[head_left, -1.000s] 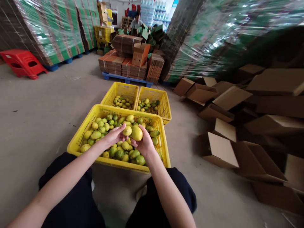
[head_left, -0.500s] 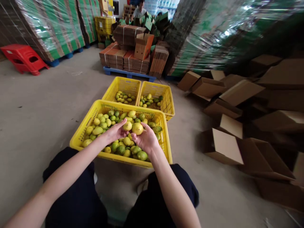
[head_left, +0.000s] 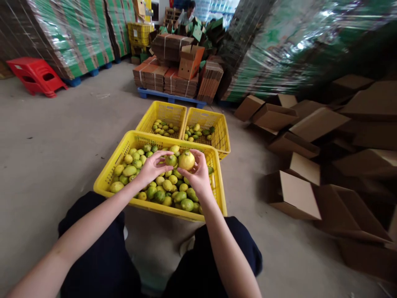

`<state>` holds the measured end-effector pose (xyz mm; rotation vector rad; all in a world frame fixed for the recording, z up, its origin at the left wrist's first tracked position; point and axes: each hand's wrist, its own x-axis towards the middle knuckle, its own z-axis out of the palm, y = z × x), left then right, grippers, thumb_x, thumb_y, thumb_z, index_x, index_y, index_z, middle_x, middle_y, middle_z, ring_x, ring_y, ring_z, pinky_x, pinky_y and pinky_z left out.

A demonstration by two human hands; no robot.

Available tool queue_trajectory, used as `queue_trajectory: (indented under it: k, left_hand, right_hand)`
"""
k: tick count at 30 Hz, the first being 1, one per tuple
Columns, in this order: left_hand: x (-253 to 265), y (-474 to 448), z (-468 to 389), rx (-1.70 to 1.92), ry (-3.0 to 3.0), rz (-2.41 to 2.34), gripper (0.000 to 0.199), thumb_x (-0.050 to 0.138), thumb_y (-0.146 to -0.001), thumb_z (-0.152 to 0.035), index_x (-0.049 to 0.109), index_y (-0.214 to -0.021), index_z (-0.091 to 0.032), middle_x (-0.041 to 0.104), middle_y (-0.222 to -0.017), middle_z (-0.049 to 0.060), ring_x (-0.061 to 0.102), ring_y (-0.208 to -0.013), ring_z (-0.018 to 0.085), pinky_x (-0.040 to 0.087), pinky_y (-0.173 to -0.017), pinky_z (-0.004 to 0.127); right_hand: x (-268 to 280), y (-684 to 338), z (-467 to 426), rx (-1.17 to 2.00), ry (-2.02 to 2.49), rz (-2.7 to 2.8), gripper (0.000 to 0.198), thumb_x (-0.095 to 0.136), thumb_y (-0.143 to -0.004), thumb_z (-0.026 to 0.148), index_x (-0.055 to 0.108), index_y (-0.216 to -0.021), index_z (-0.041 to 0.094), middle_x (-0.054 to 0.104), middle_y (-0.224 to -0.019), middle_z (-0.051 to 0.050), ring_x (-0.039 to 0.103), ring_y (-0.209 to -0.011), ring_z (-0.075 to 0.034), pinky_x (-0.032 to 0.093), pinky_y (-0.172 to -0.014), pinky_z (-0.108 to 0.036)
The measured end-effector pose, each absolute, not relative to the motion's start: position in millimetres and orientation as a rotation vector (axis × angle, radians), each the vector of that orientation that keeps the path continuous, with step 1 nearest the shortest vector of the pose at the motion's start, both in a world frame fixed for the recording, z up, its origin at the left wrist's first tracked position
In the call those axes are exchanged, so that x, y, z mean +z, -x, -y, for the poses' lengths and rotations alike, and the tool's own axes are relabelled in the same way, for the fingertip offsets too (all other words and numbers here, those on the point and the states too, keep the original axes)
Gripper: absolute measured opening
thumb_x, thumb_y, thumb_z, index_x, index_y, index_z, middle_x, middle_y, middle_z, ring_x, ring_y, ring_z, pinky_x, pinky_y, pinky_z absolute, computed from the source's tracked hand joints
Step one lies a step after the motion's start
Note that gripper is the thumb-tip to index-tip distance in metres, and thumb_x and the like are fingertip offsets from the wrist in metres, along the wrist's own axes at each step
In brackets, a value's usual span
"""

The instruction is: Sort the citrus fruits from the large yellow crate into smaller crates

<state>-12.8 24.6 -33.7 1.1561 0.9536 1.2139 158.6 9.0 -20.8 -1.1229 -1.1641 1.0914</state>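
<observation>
- While you are holding both hands over the front crate (head_left: 220, 188), your left hand (head_left: 154, 166) is pinching a greenish lemon (head_left: 171, 160) between thumb and fingers.
- Your right hand (head_left: 200, 176) is grasping a larger yellow lemon (head_left: 186, 161) just beside it.
- Both are hovering above the loose lemons (head_left: 167, 185), nearer the crate's right edge than its left.
- The yellow lemon's knobbed end is pointing up and toward you, foreshortening its long axis.
- The greenish lemon's dark-tipped end is facing you; its exact axis is staying unclear.
</observation>
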Motion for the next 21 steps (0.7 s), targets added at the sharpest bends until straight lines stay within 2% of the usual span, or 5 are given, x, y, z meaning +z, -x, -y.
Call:
queue_trajectory:
  k: [5,10,16,18,21]
  left_hand:
    - [-30.1,13.5,-22.6,1.319,-1.106,-0.856,0.047,0.089,-0.055,-0.011,0.069,-0.096,-0.021,0.066,-0.107,0.003,0.063,-0.1,0.017,0.052,-0.092,0.028]
    - [-32.2,13.3,-25.3,1.277,-0.745,-0.797,0.033,0.078,-0.07,-0.009,0.07,-0.1,-0.018,0.07,-0.107,0.004,0.067,-0.095,0.015,0.055,-0.087,0.024]
    - [-27.3,14.7,-33.5,1.115,-0.335,-0.773,0.02,0.054,-0.089,-0.014,0.066,-0.104,-0.01,0.073,-0.089,0.009,0.071,-0.078,0.015,0.059,-0.071,0.024]
    - [-26.2,15.0,-33.6,1.087,-0.334,-0.718,0.02,0.057,-0.09,-0.022,0.066,-0.104,-0.01,0.071,-0.082,0.007,0.068,-0.066,0.012,0.057,-0.061,0.021]
    - [-27.8,14.8,-31.7,1.082,-0.411,-0.698,0.014,0.069,-0.083,-0.027,0.064,-0.089,-0.015,0.064,-0.068,-0.002,0.052,-0.042,0.005,0.042,-0.04,0.015]
  right_hand:
    - [-19.0,-159.0,-7.8,0.862,1.172,1.291,0.049,0.082,-0.06,0.023,0.06,-0.103,0.027,0.06,-0.117,-0.006,0.056,-0.113,-0.028,0.05,-0.09,-0.041]
    - [-17.9,-162.2,-11.9,1.412,1.017,0.957,0.06,0.087,-0.05,0.019,0.062,-0.104,0.028,0.066,-0.097,0.001,0.063,-0.087,-0.019,0.053,-0.075,-0.032]
    - [-16.8,-160.7,-17.0,1.839,0.814,0.599,0.036,0.073,-0.054,0.022,0.064,-0.089,0.02,0.071,-0.083,-0.001,0.065,-0.071,-0.018,0.053,-0.06,-0.028]
    - [-15.6,-158.4,-17.0,1.837,0.819,0.58,0.032,0.075,-0.058,0.029,0.063,-0.086,0.019,0.071,-0.079,-0.002,0.064,-0.063,-0.016,0.047,-0.05,-0.024]
    - [-13.8,-154.6,-15.7,1.758,0.842,0.598,0.031,0.077,-0.066,0.041,0.057,-0.079,0.021,0.067,-0.069,0.001,0.051,-0.045,-0.01,0.027,-0.034,-0.02]
